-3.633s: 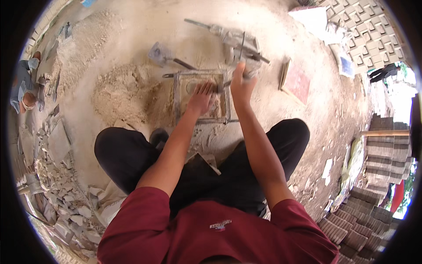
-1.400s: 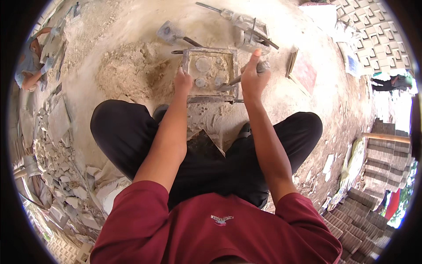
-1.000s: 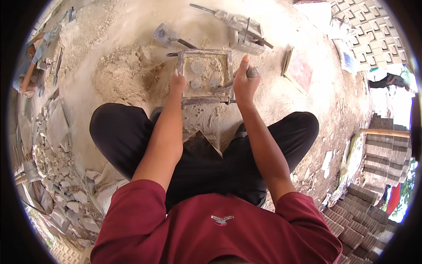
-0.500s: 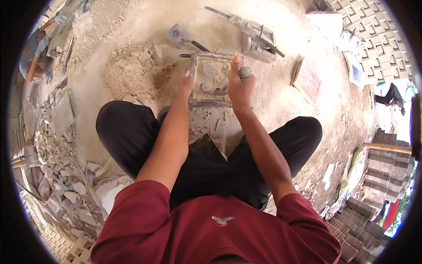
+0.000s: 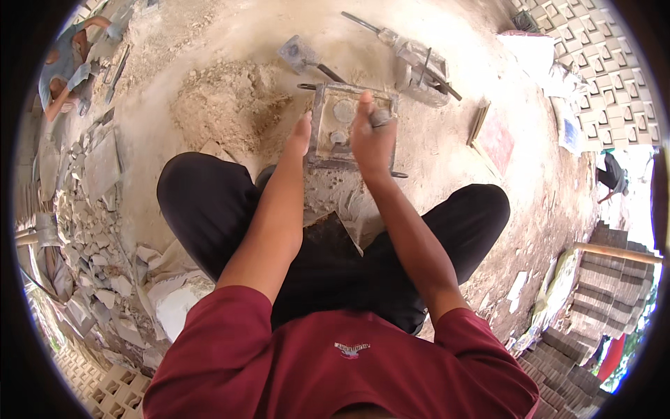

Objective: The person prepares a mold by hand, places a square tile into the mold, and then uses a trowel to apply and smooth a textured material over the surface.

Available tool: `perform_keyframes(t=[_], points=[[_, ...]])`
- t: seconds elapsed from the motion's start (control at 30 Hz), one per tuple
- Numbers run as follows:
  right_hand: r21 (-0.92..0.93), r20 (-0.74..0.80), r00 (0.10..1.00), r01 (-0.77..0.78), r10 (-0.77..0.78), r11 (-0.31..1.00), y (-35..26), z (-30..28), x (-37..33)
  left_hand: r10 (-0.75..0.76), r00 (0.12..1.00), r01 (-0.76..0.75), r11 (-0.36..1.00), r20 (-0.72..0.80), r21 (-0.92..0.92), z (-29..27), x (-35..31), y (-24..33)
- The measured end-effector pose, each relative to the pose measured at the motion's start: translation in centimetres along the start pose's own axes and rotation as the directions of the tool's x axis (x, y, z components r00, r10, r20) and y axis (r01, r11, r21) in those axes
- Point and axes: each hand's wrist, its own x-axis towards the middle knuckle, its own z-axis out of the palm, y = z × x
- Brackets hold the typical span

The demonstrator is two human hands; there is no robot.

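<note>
A: Where does the square metal mould (image 5: 347, 127) lie?
B: On the sandy ground, just ahead of the knees, beside a mound of sand (image 5: 227, 105).
A: The right hand (image 5: 371, 136)?
B: Fist closed round a small grey tool (image 5: 381, 117), over the mould's right part.
A: The left hand (image 5: 300, 133)?
B: Fingers together against the mould's left wall; whether it grips cannot be told.

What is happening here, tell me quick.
A person squats on sandy ground over a square metal mould frame. The left hand rests at its left edge; the right hand grips a small metal tool above it. A sand pile and a trowel lie nearby, and broken slabs lie to the left.
</note>
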Motion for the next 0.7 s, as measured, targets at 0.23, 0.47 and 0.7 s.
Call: perform_keyframes(t=[0.23, 0.47, 0.7], points=[[0.013, -0.058, 0.998, -0.006, 0.007, 1.000, 3.0, -0.7, 0.9, -0.187, 0.980, 0.194, 0.975, 0.066, -0.106, 4.4, -2.4, 1.6], [0.017, -0.010, 1.000, -0.008, 0.008, 1.000, 1.8, 2.1, -0.6, -0.109, 0.983, 0.062, 0.954, -0.148, -0.293, 1.7, -2.8, 1.5], [0.034, 0.069, 0.997, -0.025, 0.022, 0.999, 1.7, 2.1, -1.1, -0.067, 0.997, 0.073, 0.964, 0.032, -0.255, -0.3, -0.6, 0.7]])
